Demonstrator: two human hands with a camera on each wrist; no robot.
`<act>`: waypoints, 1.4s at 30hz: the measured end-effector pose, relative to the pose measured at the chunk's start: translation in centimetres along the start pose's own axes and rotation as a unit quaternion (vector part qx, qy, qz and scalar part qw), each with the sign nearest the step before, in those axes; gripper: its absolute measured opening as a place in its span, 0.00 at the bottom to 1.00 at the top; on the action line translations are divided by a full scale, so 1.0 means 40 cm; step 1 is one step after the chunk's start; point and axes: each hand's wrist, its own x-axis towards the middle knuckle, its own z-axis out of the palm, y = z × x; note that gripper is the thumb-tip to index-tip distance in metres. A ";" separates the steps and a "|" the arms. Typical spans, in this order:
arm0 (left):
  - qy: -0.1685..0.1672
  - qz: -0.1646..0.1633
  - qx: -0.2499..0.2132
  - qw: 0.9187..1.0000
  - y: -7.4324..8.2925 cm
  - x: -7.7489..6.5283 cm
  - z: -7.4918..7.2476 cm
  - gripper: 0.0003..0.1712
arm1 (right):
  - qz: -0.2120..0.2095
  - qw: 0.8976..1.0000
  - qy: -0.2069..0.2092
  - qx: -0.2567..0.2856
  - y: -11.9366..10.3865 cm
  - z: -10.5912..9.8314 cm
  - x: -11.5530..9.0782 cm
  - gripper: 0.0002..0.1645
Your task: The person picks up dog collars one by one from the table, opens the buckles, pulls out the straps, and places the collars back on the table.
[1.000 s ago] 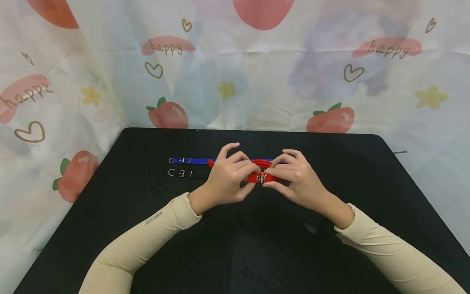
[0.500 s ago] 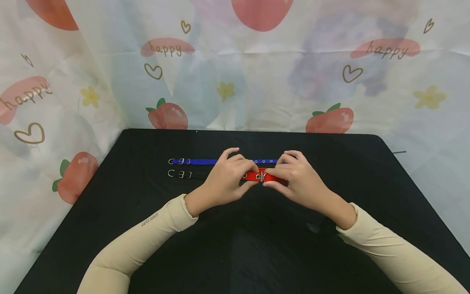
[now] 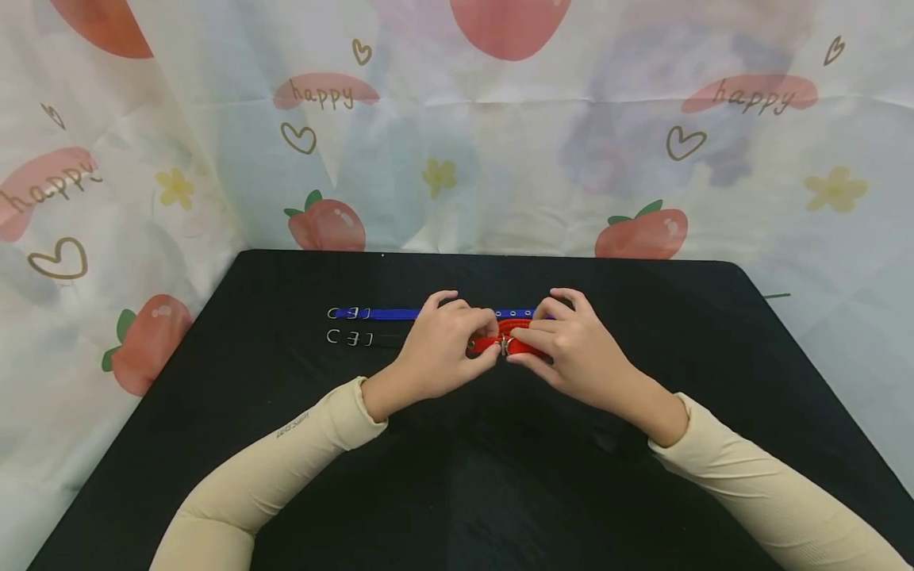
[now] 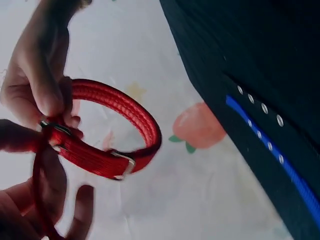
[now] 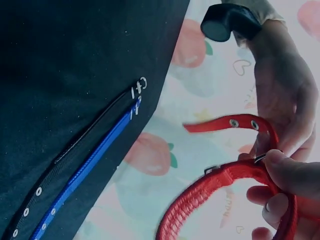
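Note:
A red collar [image 4: 95, 160] with metal eyelets is bent into a loop and held up between both hands. My left hand [image 3: 443, 349] pinches its eyelet strap close to the buckle. On the other side of the buckle, my right hand [image 3: 585, 345] grips the red band with thumb and fingers. The collar's free tail [image 5: 215, 124], with two eyelets showing, sticks out beside the left hand in the right wrist view. Fingers partly cover the buckle, so how the strap lies in it cannot be told.
A blue collar [image 3: 393, 314] lies flat across the black table [image 3: 357, 492] behind the hands. Nearer and parallel to it lies a black collar [image 3: 385, 340], partly hidden by the left hand. A printed cloth backdrop [image 3: 500, 159] rises behind the table's far edge.
The red tail that stuck out left of the left hand one second ago is now hidden in the head view. Both hands have shifted slightly, still holding the collar.

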 end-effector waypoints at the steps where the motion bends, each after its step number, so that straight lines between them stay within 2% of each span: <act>1: 0.000 -0.010 -0.008 1.000 0.000 0.001 0.002 0.04 | -0.003 1.000 0.004 0.004 0.001 0.002 0.000 0.15; 7: -0.015 -0.079 -0.073 0.994 -0.004 0.014 0.014 0.08 | -0.005 1.000 0.012 0.014 0.010 0.014 -0.004 0.14; 10: -0.035 -0.091 -0.083 0.992 -0.010 0.021 0.018 0.08 | 0.002 1.000 0.009 0.016 0.013 0.017 -0.007 0.13; 15: -0.078 -0.069 -0.076 0.992 -0.024 0.025 0.010 0.07 | 0.024 1.000 -0.011 0.003 0.015 0.011 -0.009 0.13; 17: -0.086 -0.062 -0.071 0.992 -0.026 0.022 0.004 0.07 | 0.039 0.999 -0.022 -0.007 0.016 0.006 -0.008 0.14; 22: -0.083 -0.046 -0.054 0.994 -0.013 0.011 -0.011 0.06 | 0.074 0.996 -0.042 -0.038 0.018 -0.001 -0.006 0.12; 27: -0.069 -0.008 -0.041 0.997 0.004 0.001 -0.017 0.06 | 0.075 0.994 -0.047 -0.065 0.016 0.005 -0.002 0.11; 29: -0.059 -0.003 -0.039 0.997 0.002 -0.001 -0.019 0.06 | 0.073 0.994 -0.046 -0.064 0.019 0.006 0.001 0.12; 33: -0.053 -0.020 -0.043 0.997 -0.019 -0.003 -0.021 0.05 | 0.090 0.995 -0.047 0.005 0.035 0.003 -0.003 0.14; 36: -0.064 -0.028 -0.047 0.996 -0.036 -0.003 -0.019 0.06 | 0.105 0.990 -0.051 0.077 0.046 -0.001 -0.009 0.15; 39: -0.071 -0.013 -0.038 0.997 -0.040 -0.001 -0.014 0.13 | 0.116 0.985 -0.054 0.118 0.049 -0.001 -0.010 0.14; 42: -0.054 0.007 -0.025 0.998 -0.036 0.004 -0.007 0.18 | 0.123 0.982 -0.056 0.132 0.044 0.000 -0.007 0.12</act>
